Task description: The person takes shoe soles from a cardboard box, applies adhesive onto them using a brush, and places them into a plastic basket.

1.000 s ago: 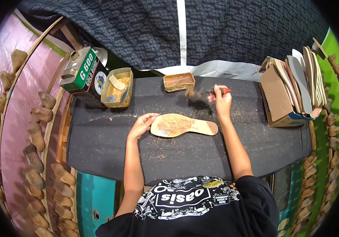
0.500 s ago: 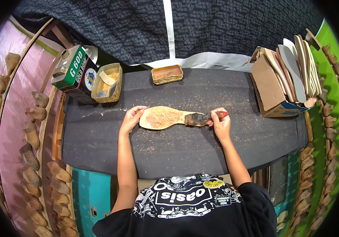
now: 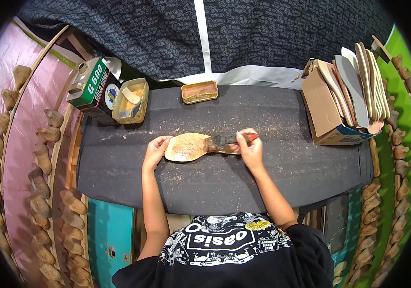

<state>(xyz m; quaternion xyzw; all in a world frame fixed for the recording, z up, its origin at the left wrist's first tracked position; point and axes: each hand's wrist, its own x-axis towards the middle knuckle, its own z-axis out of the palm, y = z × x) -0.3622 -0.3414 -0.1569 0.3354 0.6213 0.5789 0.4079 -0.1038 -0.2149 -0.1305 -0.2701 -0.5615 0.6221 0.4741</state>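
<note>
A tan shoe sole lies flat on the dark work table, toe end to the left. My left hand rests with spread fingers against the sole's toe end and holds it down. My right hand is closed around a brush with a red handle. The brush's dark bristles lie on the narrow heel part of the sole.
A shallow tin of brownish glue stands at the table's far edge. A second tin tray with a scraper and a green can sit far left. A cardboard box of soles stands far right. Wooden shoe lasts line both sides.
My right hand came back from near the glue tin and brought the brush down onto the sole's heel part, then stroked it leftward. My left hand stayed on the toe end.
</note>
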